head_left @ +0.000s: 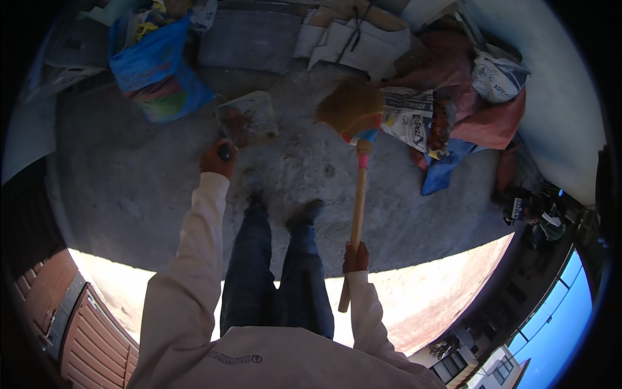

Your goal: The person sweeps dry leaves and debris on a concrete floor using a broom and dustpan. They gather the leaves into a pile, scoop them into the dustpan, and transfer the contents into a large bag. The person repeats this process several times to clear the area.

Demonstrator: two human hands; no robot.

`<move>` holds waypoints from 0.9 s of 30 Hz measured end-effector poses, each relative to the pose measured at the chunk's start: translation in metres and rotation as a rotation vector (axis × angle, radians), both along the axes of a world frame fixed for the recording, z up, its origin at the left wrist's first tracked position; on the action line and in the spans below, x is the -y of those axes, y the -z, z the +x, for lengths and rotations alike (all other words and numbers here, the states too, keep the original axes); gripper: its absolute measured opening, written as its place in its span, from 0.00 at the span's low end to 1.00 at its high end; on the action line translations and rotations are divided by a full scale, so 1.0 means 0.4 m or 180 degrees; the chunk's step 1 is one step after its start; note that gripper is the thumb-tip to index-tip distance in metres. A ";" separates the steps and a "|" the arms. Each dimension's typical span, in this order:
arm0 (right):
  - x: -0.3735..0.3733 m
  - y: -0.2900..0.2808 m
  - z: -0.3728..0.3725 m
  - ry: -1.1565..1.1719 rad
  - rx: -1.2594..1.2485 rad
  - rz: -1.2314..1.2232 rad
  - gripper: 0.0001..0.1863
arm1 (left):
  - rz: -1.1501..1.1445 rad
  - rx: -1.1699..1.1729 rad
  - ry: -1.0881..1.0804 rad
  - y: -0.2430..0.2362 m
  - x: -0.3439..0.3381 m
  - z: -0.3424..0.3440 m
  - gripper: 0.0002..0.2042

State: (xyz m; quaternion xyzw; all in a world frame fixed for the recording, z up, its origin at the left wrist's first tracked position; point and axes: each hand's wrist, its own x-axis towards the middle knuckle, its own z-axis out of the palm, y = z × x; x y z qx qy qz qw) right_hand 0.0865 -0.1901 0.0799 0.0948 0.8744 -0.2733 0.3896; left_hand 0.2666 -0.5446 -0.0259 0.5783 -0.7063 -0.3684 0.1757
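A dustpan (264, 110), greyish and see-through, hangs just ahead of my left hand (218, 158), whose fingers are wrapped around its dark handle. Some brownish debris shows in the pan. My right hand (356, 257) is closed on the wooden stick of a broom (358, 201), low down near the stick's end. The stick points away from me, up to a pink band and a wide brown bristle head. The bristles reach over the floor beside a white and black printed sack (408, 120). Whether they touch the floor I cannot tell.
A filled blue bag (152, 61) stands at the far left. Flattened cardboard (363, 45) leans at the back. To the right lie reddish sheeting (460, 71), another printed sack (497, 76) and a blue cloth (449, 165). A parked motorcycle (538, 214) is farther right. Concrete floor (142, 194) surrounds my feet.
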 end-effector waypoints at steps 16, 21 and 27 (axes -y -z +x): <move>0.221 0.087 0.196 0.0229 0.1244 -0.0169 0.11 | 0.0219 0.0536 0.0234 -0.007 -0.052 -0.021 0.11; 0.100 -0.068 0.125 0.0369 0.1518 -0.0320 0.12 | 0.0165 -0.0028 0.0288 0.007 -0.005 0.023 0.10; -0.147 -0.201 0.083 0.1517 0.1883 -0.0748 0.12 | 0.0199 -0.0229 0.0320 -0.058 0.094 0.086 0.09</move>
